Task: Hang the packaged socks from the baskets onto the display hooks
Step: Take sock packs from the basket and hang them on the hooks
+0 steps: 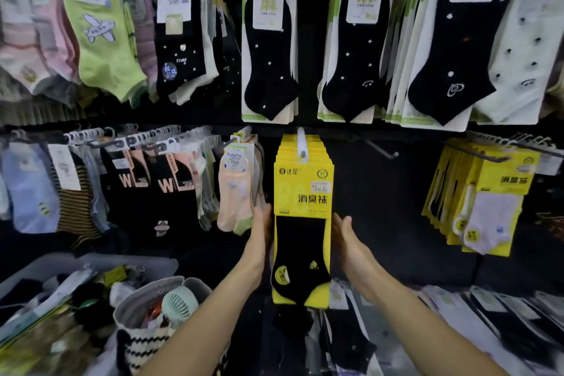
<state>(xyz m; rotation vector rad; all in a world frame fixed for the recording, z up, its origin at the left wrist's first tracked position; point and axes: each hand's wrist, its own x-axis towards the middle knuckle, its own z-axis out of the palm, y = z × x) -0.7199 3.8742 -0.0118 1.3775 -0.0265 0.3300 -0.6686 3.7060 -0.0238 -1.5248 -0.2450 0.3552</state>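
both hands are flat and open, fingers straight and close together, palms turned inward toward each other with the stack of yellow sock packs point(302, 192) between them. the left hand point(262, 223) stands on edge along the left side of the stack, fingertips pointing up, at or just against the pack's edge; i cannot tell whether it truly touches. the right hand point(348, 238) is tilted the same way just beside the right edge, thumb lifted a little, gripping nothing. neither hand pinches or curls round anything. both forearms are bare and reach up from the bottom, the left from lower left, the right from lower right, meeting at the stack like a v.

the yellow packs hang in a thick row on a white-tipped hook point(301, 143), the front one showing a black sock in its lower half.

just left of the stack hang peach socks point(235, 192), close to the left hand's fingers. to the right of the stack a bare hook point(381, 149) sticks out, and well beyond it more yellow packs of white socks point(482, 201). above the stack hang black socks on white cards point(268, 49).

below and well left of the stack sits a grey basket point(42, 272) heaped with packaged socks, and nearer, under the left forearm, a striped bag point(143, 342) with a small fan point(180, 305) inside.
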